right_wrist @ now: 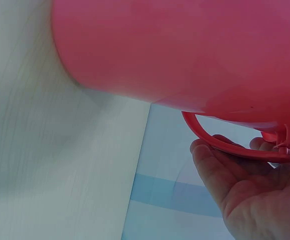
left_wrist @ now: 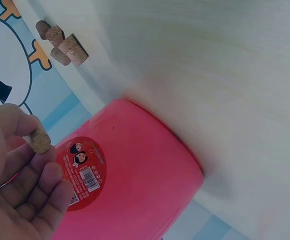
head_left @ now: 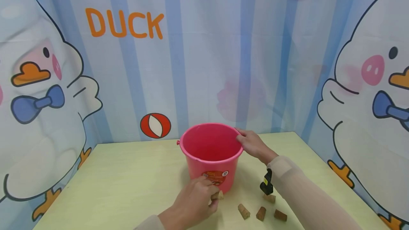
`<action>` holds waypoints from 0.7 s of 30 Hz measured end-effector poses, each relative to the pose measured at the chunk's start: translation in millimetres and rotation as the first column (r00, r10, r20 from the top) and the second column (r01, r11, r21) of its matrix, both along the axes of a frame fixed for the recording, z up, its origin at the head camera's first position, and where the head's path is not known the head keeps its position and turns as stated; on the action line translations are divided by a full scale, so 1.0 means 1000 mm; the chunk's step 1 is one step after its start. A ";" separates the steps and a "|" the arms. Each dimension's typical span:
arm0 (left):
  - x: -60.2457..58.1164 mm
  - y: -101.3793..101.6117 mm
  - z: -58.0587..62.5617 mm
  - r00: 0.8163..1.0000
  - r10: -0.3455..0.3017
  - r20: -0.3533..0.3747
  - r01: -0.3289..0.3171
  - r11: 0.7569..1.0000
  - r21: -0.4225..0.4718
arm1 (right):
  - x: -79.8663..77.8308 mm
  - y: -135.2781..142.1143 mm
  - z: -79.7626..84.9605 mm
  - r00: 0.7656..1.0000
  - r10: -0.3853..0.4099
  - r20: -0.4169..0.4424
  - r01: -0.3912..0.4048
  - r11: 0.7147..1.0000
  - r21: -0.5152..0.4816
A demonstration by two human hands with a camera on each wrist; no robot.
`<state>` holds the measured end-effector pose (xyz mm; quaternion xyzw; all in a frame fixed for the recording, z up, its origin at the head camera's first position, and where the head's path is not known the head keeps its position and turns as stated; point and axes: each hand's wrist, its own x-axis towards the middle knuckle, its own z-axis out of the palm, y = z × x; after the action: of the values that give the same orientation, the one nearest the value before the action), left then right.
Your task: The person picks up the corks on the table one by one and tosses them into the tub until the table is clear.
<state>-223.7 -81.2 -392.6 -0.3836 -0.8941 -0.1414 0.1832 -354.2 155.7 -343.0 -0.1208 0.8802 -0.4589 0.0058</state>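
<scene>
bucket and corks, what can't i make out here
Head view: bucket floor's near part, hidden by its front wall.
Head view: held cork, partly covered by left hand.
Left wrist view: fine print on label, too small.
Right wrist view: bucket, cut off by top edge.

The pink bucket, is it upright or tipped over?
Upright: in the head view, the pink bucket stands with its mouth upward and its base on the table; the right hand holds it near the rim.

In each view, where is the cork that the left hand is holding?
Head: the cork, lower centre, pinched by the left hand.
Left wrist: left side, just below mid-height.
Right wrist: not in it.
Shared landmark: the pink bucket, in all three.
</scene>
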 end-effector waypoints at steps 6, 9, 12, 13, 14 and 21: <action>0.002 -0.003 0.006 0.999 -0.026 -0.040 0.027 0.999 0.023 | -0.001 0.000 0.000 1.000 0.003 0.005 -0.003 1.000 -0.005; 0.002 -0.005 0.010 0.998 -0.034 -0.057 0.036 0.999 0.033 | -0.001 0.000 0.000 1.000 0.002 0.009 -0.002 1.000 -0.007; 0.003 -0.007 0.012 0.998 -0.031 -0.057 0.033 0.999 0.041 | -0.001 0.000 0.000 1.000 0.002 0.008 -0.002 1.000 -0.007; 0.003 -0.007 0.013 0.998 -0.030 -0.056 0.033 0.998 0.047 | 0.000 0.000 0.000 1.000 0.000 0.007 0.000 1.000 -0.007; 0.003 -0.008 0.014 0.998 -0.028 -0.055 0.031 0.998 0.051 | 0.000 0.000 0.000 1.000 0.000 0.006 0.000 1.000 -0.006; 0.003 -0.011 0.018 0.993 -0.032 -0.111 0.038 0.998 0.050 | 0.001 -0.001 -0.001 1.000 0.000 0.002 0.000 1.000 0.002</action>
<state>-221.0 -92.0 -374.8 -0.4015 -0.8717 -0.1464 0.2397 -353.7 155.1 -344.2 -0.1203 0.8808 -0.4579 0.0065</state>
